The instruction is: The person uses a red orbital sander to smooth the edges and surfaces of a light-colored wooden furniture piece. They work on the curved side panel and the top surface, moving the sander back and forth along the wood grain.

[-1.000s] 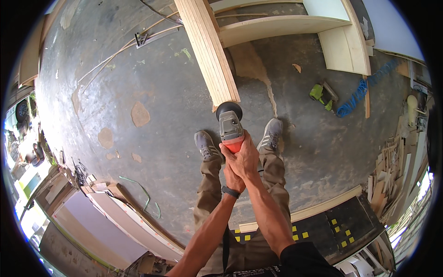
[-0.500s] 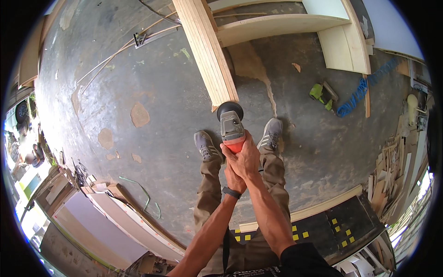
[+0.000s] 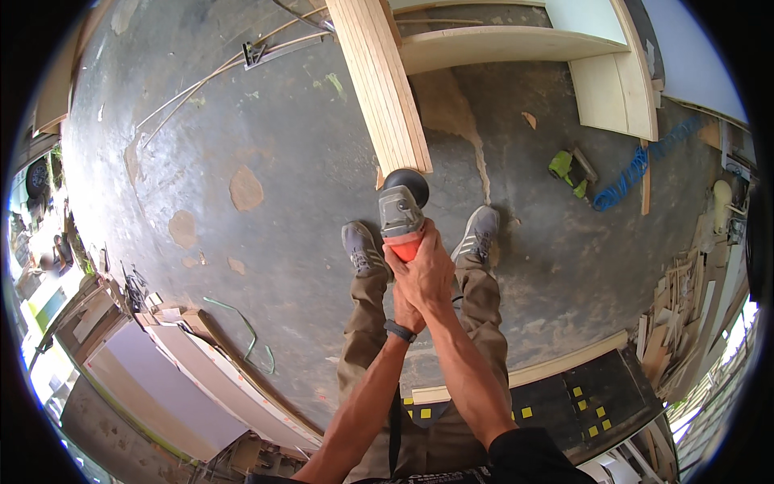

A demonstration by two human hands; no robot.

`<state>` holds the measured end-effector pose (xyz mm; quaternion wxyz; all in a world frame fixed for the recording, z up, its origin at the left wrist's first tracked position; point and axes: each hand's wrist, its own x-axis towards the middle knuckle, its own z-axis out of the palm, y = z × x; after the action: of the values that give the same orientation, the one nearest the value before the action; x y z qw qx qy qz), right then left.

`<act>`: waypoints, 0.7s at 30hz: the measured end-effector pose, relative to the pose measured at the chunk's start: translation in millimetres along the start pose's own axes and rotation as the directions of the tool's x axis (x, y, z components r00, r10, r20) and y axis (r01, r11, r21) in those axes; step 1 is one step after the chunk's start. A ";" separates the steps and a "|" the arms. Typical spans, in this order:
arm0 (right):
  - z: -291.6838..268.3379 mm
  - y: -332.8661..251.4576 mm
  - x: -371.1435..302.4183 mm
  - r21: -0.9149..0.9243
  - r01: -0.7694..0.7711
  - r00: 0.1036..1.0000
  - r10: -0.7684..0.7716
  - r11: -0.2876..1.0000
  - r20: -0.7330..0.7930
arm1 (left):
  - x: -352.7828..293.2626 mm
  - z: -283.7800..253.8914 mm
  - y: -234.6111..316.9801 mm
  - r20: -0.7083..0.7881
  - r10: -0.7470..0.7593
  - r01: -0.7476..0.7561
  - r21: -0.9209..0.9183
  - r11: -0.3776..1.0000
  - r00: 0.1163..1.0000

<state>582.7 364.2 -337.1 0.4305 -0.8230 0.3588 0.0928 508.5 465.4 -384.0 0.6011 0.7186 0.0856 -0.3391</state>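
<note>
Both hands are closed around an angle grinder (image 3: 401, 216) with a grey head, a red body and a round black disc (image 3: 409, 187). My right hand (image 3: 427, 274) wraps the red body from above. Below and partly behind it, my left hand (image 3: 407, 313), with a dark band at the wrist, grips the rear of the tool; most of its fingers are hidden. The disc is at the near end of a long, pale ribbed wooden panel (image 3: 387, 97) and overlaps its edge from my viewpoint. Whether it touches the wood, I cannot tell.
A pale wooden frame (image 3: 516, 47) adjoins the panel at the far right. A green air tool (image 3: 570, 171) with a coiled blue hose (image 3: 625, 184) lies on the floor to the right. Wood offcuts (image 3: 673, 310) pile at the right; boards (image 3: 161, 379) lean at the lower left. My shoes flank the grinder.
The grinder's head has tilted leftward, and its disc now shows further right of the head. The panel and surroundings have shifted slightly right in the upper view. Both hands keep their hold.
</note>
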 end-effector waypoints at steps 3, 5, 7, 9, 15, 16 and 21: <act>10.9 0.8 1.6 -0.032 0.046 0.997 -0.048 0.998 -0.068 | 6.3 -8.5 7.0 0.080 0.011 -0.022 0.140 0.990 0.997; 1.0 -3.4 4.6 0.006 -0.013 0.997 0.014 1.000 -0.082 | 12.1 -8.6 16.4 0.054 0.005 -0.011 0.107 0.994 0.999; -11.5 1.4 9.9 0.020 -0.089 0.991 0.091 0.996 -0.099 | 14.8 4.1 38.0 0.031 -0.036 0.032 0.126 0.991 0.999; -15.1 13.1 13.4 0.060 -0.099 0.985 0.107 0.993 -0.138 | 18.4 16.3 48.4 -0.020 -0.014 0.016 0.115 0.993 1.000; -11.3 -1.0 9.5 0.048 -0.079 0.996 0.080 0.996 -0.025 | 11.6 8.0 33.7 -0.041 0.006 -0.003 0.074 0.997 0.999; -3.1 -3.2 7.8 0.018 -0.015 1.000 0.016 1.000 -0.022 | 10.8 1.4 28.4 -0.008 -0.006 0.007 0.123 0.992 1.000; 2.1 -5.0 7.8 0.014 -0.037 0.999 0.038 0.999 -0.037 | 12.4 -2.4 23.4 -0.003 -0.025 0.025 0.107 0.994 1.000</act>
<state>592.0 363.7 -338.7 0.4275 -0.8148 0.3827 0.0831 531.3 458.0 -372.3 0.5572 0.7490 0.0770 -0.3501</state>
